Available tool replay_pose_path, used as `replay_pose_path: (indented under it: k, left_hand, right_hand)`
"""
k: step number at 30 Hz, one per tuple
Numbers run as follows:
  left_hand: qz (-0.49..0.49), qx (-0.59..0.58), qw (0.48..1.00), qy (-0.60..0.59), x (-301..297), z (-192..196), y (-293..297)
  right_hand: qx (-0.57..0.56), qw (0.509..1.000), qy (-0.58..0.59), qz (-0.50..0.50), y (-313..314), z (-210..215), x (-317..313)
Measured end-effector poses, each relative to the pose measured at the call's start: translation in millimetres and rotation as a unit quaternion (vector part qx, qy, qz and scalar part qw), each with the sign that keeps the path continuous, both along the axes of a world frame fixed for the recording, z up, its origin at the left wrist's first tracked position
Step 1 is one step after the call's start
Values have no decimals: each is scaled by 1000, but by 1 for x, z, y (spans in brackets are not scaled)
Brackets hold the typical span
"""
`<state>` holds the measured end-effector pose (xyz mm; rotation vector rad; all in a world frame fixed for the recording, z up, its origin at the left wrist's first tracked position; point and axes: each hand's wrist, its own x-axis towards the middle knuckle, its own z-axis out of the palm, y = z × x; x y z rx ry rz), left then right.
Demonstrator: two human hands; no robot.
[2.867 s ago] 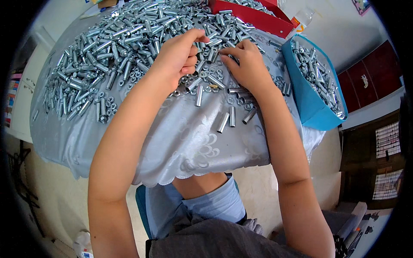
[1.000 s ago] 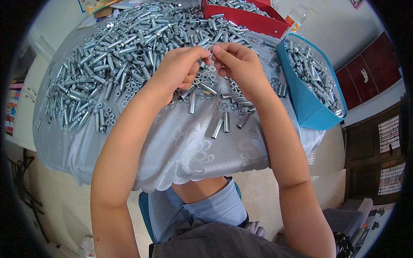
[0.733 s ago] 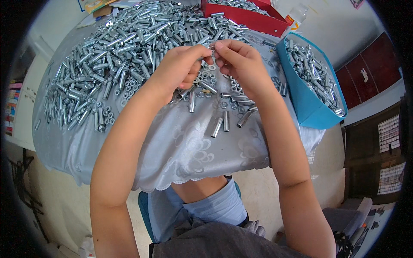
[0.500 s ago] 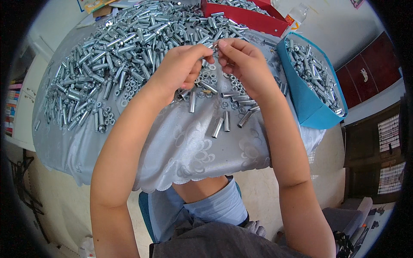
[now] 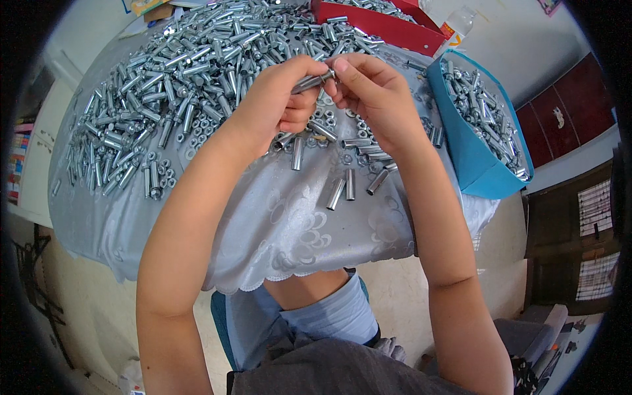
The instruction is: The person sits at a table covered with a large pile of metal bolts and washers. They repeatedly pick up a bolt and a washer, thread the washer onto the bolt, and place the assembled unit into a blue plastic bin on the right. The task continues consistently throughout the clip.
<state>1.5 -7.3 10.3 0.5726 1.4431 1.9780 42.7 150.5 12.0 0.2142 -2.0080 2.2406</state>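
Left hand [image 5: 280,99] grips metal fastener [image 5: 308,83], right hand [image 5: 378,89] pinches its end; blue bin [image 5: 484,172] at three o'clock on bench [image 5: 257,237].

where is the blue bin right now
In the head view, the blue bin is at the right edge of the cloth-covered table, to the right of the right hand and nearer the person than the red box.
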Motion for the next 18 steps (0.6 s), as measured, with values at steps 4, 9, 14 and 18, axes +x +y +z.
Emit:
replay_pose_path:
  k: [4,9,14,18]
  left_hand:
    - [9,37,999,-36,-2,0,-1]
    - [-10,47,998,-40,-1,0,-2]
    - [16,14,1000,-18,-1,-1,2]
    - [44,-5,999,2,2,2,4]
  right_hand:
    - [34,998,52,20,1,0,-1]
    - [63,995,75,11,2,2,1]
    - [84,992,89,-7,-1,2,3]
    - [107,988,113,-17,3,-7,-4]
